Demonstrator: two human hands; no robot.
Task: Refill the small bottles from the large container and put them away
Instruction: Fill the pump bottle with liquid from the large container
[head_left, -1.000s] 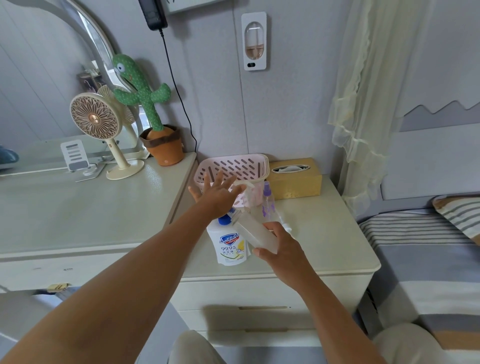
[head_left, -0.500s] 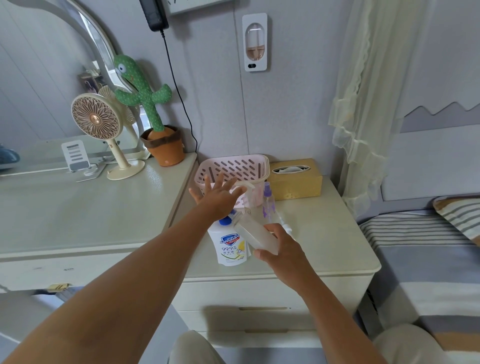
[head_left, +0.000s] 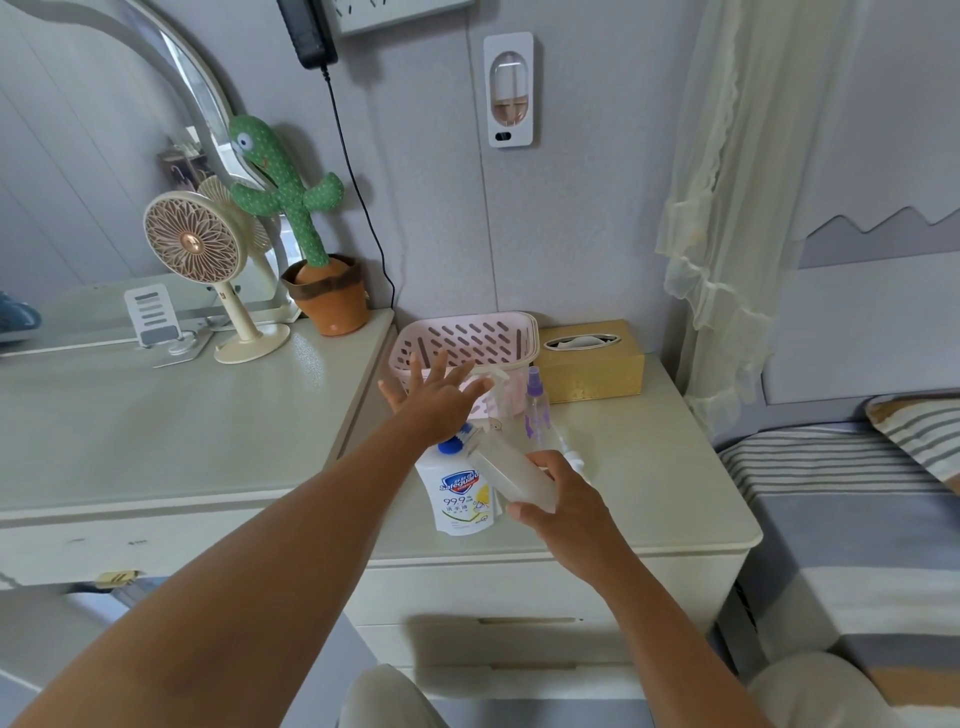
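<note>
1. While our left hand (head_left: 436, 400) lies palm down over the pump head of a large white plastic soap bottle with a blue collar (head_left: 462, 499), its fingers are straight and spread wide, gripping nothing.
2. That soap bottle stands upright near the front edge of a cream bedside cabinet (head_left: 649, 467), toward its left side.
3. Our right hand (head_left: 566, 499) curls its fingers and thumb around a small frosted clear plastic bottle (head_left: 511, 470), holding it above the cabinet top, just right of the soap bottle.
4. We hold this small bottle tilted, its base in our palm and its upper end raised toward the blue collar, right beside the pump. We cannot tell whether the two touch.
5. A small clear spray bottle with a purple top (head_left: 536, 405) stands upright behind our right hand, near the middle of the cabinet top.
6. A pink slotted plastic basket (head_left: 467, 338) sits at the cabinet's back left corner, beyond our left fingertips.
7. A gold rectangular tissue box (head_left: 589, 364) sits just beside the basket's right side, along the back edge.
8. To the left, a cream desk (head_left: 156, 415) carries a beige round standing fan (head_left: 195, 244), a green plush cactus in a brown pot (head_left: 280, 176) at its back right corner, and a white phone stand (head_left: 153, 317) near the fan.
</note>
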